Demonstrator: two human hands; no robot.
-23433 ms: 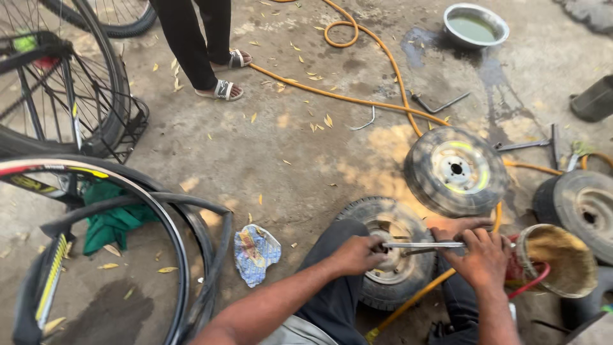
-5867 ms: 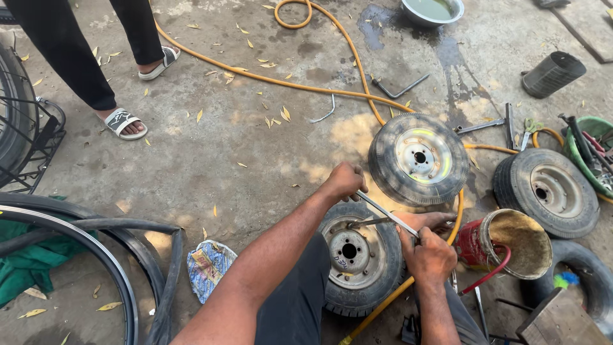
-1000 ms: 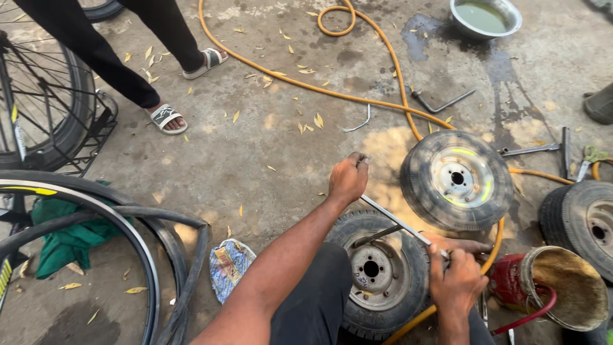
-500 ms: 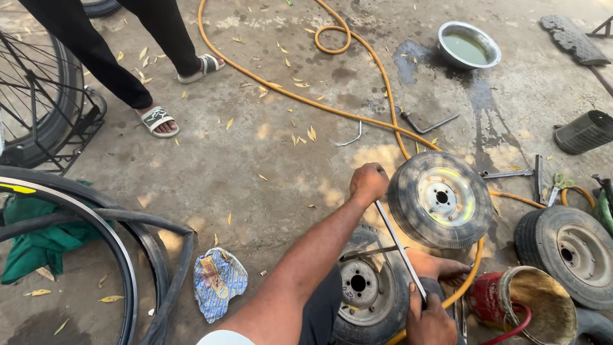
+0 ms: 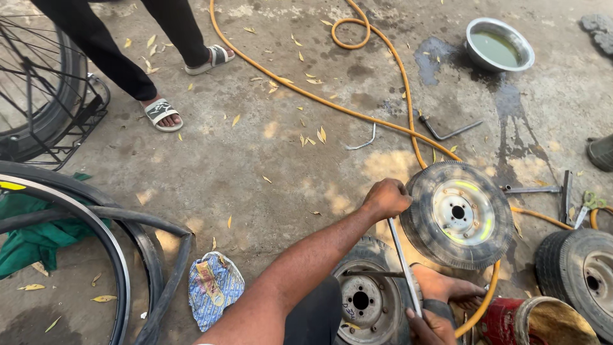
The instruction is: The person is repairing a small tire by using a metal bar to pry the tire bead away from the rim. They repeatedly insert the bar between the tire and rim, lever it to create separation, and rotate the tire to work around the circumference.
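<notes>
The right hand [image 5: 434, 327] is showing only in part, its lower half running off the bottom edge; its fingers are closing around the lower end of a long metal bar [image 5: 403, 265]. The left hand [image 5: 385, 198] is gripping the bar's upper end in a fist, just beside the tread of a small wheel [image 5: 458, 214] that is lying tilted on the concrete floor [image 5: 255, 160]. The bar is crossing the rim of a second small wheel [image 5: 365, 299], which is lying partly hidden under the person's arm and knee. A bare foot [image 5: 447, 291] is pressing between the two wheels. A third wheel [image 5: 584, 278] is being cut off by the right edge, making three small wheels in view. A red bucket [image 5: 536, 322] is sitting cropped at the bottom. One orange hose [image 5: 357, 108] is snaking across the floor, passing behind the tilted wheel. One metal basin [image 5: 499, 45] of greenish liquid is standing far off. Another person's two sandalled feet [image 5: 163, 114] are standing at the upper left, the body being out of frame. Bicycle tyres [image 5: 89, 217] are lying cropped at the left, beside a patterned cloth [image 5: 214, 287]
</notes>
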